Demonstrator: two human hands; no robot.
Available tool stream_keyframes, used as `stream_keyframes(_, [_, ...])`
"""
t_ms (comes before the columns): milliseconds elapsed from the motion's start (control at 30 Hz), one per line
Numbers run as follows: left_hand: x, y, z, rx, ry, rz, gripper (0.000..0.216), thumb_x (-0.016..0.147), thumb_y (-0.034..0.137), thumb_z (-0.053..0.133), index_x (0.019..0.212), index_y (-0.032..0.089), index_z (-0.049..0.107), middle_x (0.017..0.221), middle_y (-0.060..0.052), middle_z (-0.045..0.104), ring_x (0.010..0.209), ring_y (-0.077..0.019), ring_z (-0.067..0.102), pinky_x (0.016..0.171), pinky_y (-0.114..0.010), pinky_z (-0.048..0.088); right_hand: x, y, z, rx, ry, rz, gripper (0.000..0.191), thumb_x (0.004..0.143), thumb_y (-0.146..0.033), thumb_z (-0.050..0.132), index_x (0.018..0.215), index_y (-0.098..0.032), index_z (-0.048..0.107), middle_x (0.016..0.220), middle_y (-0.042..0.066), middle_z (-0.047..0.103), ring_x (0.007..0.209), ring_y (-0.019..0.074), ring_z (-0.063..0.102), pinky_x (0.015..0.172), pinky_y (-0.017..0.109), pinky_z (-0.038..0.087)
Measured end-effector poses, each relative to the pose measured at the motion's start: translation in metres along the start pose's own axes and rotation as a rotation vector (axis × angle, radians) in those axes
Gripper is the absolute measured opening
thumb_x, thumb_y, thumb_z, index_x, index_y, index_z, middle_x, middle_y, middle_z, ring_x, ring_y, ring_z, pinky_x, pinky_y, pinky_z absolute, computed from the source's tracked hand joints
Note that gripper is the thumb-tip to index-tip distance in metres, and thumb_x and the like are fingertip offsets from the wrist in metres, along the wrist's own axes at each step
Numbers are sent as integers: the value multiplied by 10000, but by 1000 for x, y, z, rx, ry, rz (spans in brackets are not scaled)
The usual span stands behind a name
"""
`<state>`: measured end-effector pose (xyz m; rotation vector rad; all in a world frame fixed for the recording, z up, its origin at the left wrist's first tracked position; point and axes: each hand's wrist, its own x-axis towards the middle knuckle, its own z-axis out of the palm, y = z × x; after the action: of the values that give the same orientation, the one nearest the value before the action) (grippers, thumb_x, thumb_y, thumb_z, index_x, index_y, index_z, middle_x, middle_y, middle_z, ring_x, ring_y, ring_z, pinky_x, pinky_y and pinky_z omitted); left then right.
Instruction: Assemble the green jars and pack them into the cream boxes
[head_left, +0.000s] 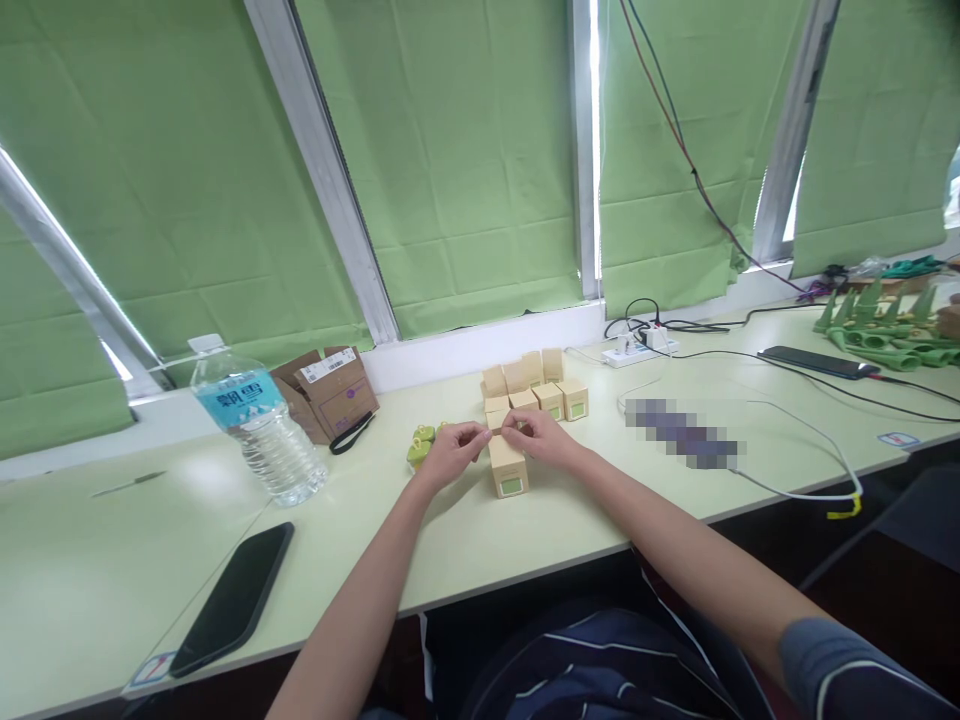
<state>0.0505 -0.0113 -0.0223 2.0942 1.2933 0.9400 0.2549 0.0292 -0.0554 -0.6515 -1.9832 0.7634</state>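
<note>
A small tan cardboard box with a green label window on its front stands on the table before me. At its back top edge, my left hand and my right hand meet, fingertips pinched on the lid flap. The fingers partly cover the flap. Behind them, several like boxes stand in a row, some with raised lids. Close to my left hand sit small green-topped items with yellow loops, partly hidden by that hand.
On the left are a large water bottle, an open brown carton, a black phone and a thin tool. To the right lie a power strip, cables, a blurred-out object, another phone and green parts.
</note>
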Motion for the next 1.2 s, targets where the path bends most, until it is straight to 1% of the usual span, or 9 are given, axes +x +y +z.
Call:
stream_keyframes(300, [0,-2,0,-13,-36,-25,392,884,545,538,792,177,640,574,44,478,531,-102,390,535,-235,306,1,5,1,-24,-28,31,233,900,-377,528,790,-179,582,668,-27,530,555,94,405,524,225,305])
stream_keyframes(533, [1,-3,0,33,-51,-22,393,888,546,521,868,181,665,584,37,496,543,-113,409,553,-242,317,0,2,0,-18,-56,35,233,912,-384,523,827,-180,593,738,-15,579,560,90,422,532,225,325])
stream_keyframes(600, [1,-3,0,40,-60,-26,396,892,546,509,881,182,664,590,34,502,550,-117,415,560,-245,324,0,0,0,-21,-64,35,237,917,-384,519,825,-181,598,727,-18,575,556,89,424,525,222,318])
stream_keyframes(700, [0,-4,0,39,-76,-26,396,905,543,485,890,186,657,593,34,502,558,-120,420,572,-247,331,-1,-1,-1,-13,-91,62,255,924,-393,508,810,-182,594,693,-23,555,533,91,444,499,218,323])
stream_keyframes(867, [1,-9,2,21,-109,-38,412,910,548,459,863,179,637,605,28,504,559,-123,424,566,-253,327,-2,-3,-2,29,-163,113,314,943,-426,458,765,-186,557,703,-21,553,476,94,511,465,228,375])
stream_keyframes(1000, [1,-9,3,-3,-123,-37,386,904,530,478,852,178,627,613,28,506,564,-123,432,564,-252,326,-3,-3,-3,25,-217,104,362,955,-418,428,685,-190,508,657,-22,550,498,111,546,513,247,418])
stream_keyframes(1100, [0,-8,3,-16,-127,-40,372,905,523,478,848,183,618,611,32,506,557,-121,433,556,-247,329,-3,-2,-3,26,-243,123,395,956,-418,418,634,-196,469,612,-20,547,507,129,561,530,262,427])
stream_keyframes(1200, [0,-8,4,-29,-136,-49,366,905,523,479,829,187,602,604,36,505,544,-117,423,543,-242,325,-3,0,-3,71,-269,154,398,957,-434,414,642,-202,492,609,-10,570,519,146,577,531,274,439])
